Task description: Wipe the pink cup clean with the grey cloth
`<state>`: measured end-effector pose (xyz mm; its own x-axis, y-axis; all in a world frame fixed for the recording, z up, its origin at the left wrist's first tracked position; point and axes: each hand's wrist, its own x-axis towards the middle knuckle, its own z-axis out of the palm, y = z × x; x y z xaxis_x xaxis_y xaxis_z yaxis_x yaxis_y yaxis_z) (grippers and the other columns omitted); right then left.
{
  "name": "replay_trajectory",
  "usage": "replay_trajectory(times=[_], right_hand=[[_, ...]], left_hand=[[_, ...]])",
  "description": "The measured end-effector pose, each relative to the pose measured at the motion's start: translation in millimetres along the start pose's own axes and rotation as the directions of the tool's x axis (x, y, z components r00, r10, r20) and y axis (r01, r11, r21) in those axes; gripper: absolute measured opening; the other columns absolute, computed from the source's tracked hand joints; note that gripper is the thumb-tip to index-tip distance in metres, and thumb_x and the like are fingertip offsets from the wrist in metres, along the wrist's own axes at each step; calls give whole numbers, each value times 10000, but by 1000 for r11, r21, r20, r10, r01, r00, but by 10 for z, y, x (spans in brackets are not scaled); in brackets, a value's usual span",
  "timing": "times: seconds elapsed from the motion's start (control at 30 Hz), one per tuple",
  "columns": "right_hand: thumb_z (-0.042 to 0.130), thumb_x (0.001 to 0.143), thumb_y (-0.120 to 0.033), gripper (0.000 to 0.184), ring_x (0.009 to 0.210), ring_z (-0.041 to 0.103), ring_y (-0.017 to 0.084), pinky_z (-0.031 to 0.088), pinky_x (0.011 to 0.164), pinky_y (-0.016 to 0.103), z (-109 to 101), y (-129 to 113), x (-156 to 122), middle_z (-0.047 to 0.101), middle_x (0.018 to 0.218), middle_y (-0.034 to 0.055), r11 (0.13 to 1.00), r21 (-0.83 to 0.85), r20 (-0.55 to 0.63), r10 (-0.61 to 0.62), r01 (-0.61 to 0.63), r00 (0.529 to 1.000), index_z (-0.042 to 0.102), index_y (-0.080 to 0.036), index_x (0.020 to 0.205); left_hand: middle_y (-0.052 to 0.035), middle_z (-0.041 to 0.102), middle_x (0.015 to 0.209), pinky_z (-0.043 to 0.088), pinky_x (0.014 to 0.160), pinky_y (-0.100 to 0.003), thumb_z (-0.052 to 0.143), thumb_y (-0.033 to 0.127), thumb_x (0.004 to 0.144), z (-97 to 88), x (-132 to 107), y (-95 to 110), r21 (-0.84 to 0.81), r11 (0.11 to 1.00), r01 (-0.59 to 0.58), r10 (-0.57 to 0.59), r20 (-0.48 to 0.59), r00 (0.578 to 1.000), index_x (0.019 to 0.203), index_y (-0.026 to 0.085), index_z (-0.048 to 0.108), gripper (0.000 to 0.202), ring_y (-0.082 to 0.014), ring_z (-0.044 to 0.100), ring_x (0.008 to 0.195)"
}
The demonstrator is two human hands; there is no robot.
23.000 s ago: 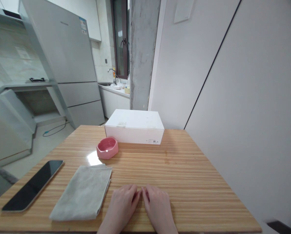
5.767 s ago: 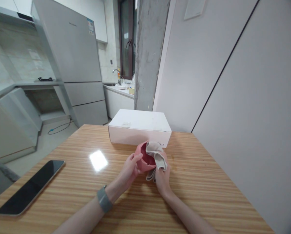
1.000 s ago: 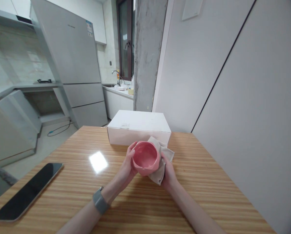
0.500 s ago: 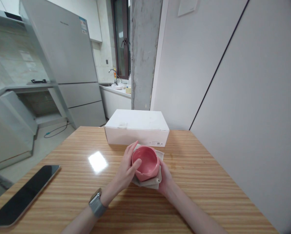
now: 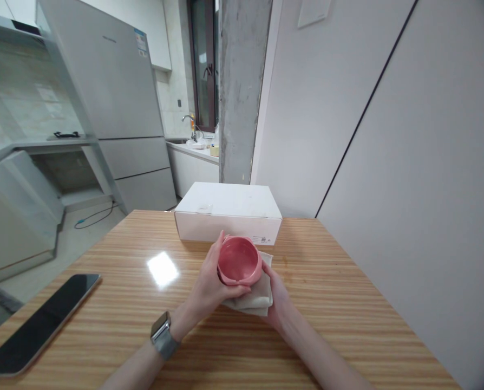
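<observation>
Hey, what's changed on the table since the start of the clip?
The pink ceramic bowl and grey cloth have left their spots on the table and are now in the hands: the left hand grips the bowl, and the right hand holds the cloth beneath it. The black phone and white box stayed put.

The bowl [image 5: 239,261] is a glossy pink, a little deeper rose inside. Beneath it, the cloth [image 5: 255,297] is a plain greyish beige. The table [image 5: 339,346] runs in fine stripes of honey, tan and orange-brown. The box [image 5: 226,215] is white with small dark print, and the phone [image 5: 39,325] is black. The watch [image 5: 161,337] has a silver case and grey band. The pillar [image 5: 242,92] is mottled grey, streaked with darker patches.
</observation>
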<state>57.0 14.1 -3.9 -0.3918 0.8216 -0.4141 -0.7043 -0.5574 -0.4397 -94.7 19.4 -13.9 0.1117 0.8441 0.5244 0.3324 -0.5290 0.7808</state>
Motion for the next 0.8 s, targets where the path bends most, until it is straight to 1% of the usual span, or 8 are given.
replay_trajectory(times=[0.13,0.3,0.37,0.43,0.53,0.63,0.73,0.8], right_hand=[[423,871,-305,300,841,685,228,514,828,391,-38,-44,54,736,811,68,996,9,-66,-85,86,994,669,-141,917],[464,823,-301,270,851,679,243,508,854,405,-109,-105,104,738,809,57,980,3,-70,-196,197,978,683,-155,886],[488,797,-299,249,869,671,250,498,874,409,-106,-131,103,738,809,58,969,-4,-55,-248,249,967,687,-161,856],[511,773,-287,221,910,658,254,488,893,401,-83,-151,88,736,817,57,945,-15,-16,-327,327,945,688,-169,835],[541,758,-315,241,997,625,252,473,914,385,-42,-141,54,730,901,50,907,-26,91,-416,420,905,687,-180,895],[563,750,-406,316,1045,603,260,462,925,392,-38,-91,41,723,956,51,909,-44,126,-405,413,905,685,-181,935],[570,738,-447,331,1047,605,274,454,931,405,-75,-44,72,731,894,57,914,-55,68,-398,402,915,693,-181,889],[565,740,-444,309,1030,616,273,454,932,407,-111,-24,106,733,861,49,912,-49,23,-406,407,914,693,-192,866]], left_hand=[[-120,440,1399,360,1051,-463,848,400,512,-4,-6,7,54,998,13,-11,-38,999,1454,245,182,1165,-312,435,1270],[-128,476,1378,376,1038,-471,855,388,490,-7,-18,54,23,998,61,-60,-41,997,1441,222,247,1142,-317,462,1250],[-129,509,1351,396,1021,-473,863,365,470,-8,-21,69,-30,995,93,-93,-11,996,1436,211,272,1142,-324,490,1223],[-121,552,1311,429,992,-463,865,336,466,-13,-19,83,-91,984,152,-148,52,988,1428,210,301,1123,-325,522,1190],[-103,599,1262,481,933,-427,835,299,534,-21,-1,100,-199,940,276,-249,148,957,1410,227,349,1004,-306,579,1121],[-95,654,1177,502,897,-403,795,276,608,-21,23,97,-321,864,387,-345,182,921,1395,222,375,894,-276,630,1037],[-109,679,1123,512,870,-399,786,279,623,-5,29,78,-394,802,448,-420,161,893,1372,189,407,844,-267,651,988],[-114,682,1116,517,861,-395,794,284,608,22,17,74,-422,789,446,-442,115,890,1352,180,439,831,-271,651,985]])
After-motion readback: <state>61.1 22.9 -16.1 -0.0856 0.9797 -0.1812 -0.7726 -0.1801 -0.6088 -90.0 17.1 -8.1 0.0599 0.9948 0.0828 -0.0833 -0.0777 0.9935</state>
